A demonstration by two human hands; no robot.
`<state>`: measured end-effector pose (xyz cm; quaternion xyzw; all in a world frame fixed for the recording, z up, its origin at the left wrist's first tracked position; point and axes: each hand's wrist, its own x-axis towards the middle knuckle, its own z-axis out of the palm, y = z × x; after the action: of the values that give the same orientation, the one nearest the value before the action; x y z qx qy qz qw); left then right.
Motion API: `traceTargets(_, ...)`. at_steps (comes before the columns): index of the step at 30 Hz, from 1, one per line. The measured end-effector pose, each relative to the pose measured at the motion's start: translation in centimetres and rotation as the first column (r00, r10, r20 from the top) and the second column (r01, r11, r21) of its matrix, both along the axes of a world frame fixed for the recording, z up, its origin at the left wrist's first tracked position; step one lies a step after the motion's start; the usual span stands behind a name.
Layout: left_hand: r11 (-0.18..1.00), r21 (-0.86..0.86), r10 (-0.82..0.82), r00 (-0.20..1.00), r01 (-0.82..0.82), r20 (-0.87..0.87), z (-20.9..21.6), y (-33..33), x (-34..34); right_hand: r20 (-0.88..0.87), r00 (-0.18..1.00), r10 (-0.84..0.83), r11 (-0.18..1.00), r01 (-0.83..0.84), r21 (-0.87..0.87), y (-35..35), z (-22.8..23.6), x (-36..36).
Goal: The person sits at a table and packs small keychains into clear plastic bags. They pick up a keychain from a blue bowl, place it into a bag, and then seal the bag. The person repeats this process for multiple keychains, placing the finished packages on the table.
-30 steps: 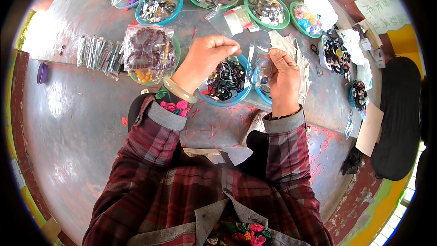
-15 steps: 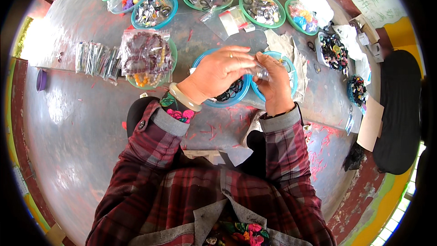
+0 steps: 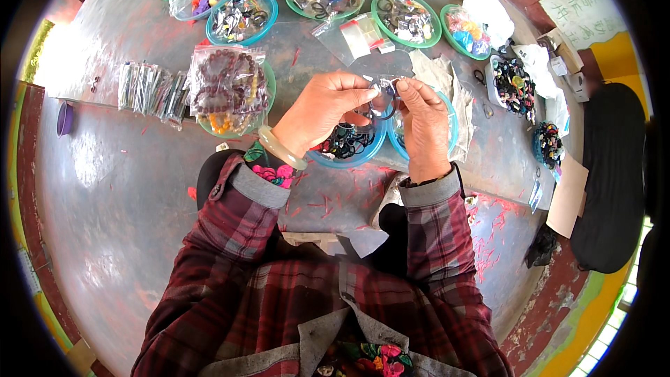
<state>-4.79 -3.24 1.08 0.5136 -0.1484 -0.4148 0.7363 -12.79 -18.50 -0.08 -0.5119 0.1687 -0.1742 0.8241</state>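
Note:
A small clear plastic bag (image 3: 383,88) is stretched between my hands, above two blue bowls. A dark loop, like a hair tie, shows against it; I cannot tell whether it lies inside. My left hand (image 3: 322,110), with a pale bangle (image 3: 283,150) at its wrist, pinches the bag's left side between thumb and fingers. On the other side, my right hand (image 3: 424,126) closes thumb and fingertips on the upper right edge. Below my left hand, a blue bowl (image 3: 347,163) holds black hair ties. The second blue bowl (image 3: 453,122) is partly hidden behind my right hand.
Bagged red-brown beads (image 3: 225,82) rest on a green bowl at left, beside slim packets (image 3: 148,92). Several bowls of bagged accessories, including a blue one (image 3: 269,21), line the back. A grey cloth (image 3: 457,87) and a white basket of hair ties (image 3: 513,84) lie to the right.
My left hand has come down from over the bag and turned to pinch its side. The bag now shows upright and spread, with the dark loop visible.

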Motion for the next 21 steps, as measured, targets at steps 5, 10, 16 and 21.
traceTargets(5, 0.994, -0.078, 0.064, 0.994, -0.071, -0.086, -0.5, -0.4, -0.4, -0.041, 0.999, -0.035, 0.999, 0.035, -0.013, 0.2, -0.1, 0.0)
traceTargets(10, 0.998, 0.0, 0.07, 0.995, -0.07, -0.065, -1.0, -0.6, -0.1, -0.034, 0.999, -0.017, 0.997, 0.015, -0.077, 0.5, -0.6, 0.1)
traceTargets(16, 0.997, 0.013, 0.081, 0.994, -0.08, -0.069, -0.9, -0.4, -0.2, 0.01, 0.999, -0.032, 0.978, 0.033, -0.204, 0.8, -0.6, 0.0)
traceTargets(21, 0.968, -0.015, 0.249, 0.962, -0.252, -0.109, -1.1, -0.4, 0.0, -0.132, 0.99, 0.055, 0.985, -0.075, -0.155, 0.8, 0.0, 0.1)
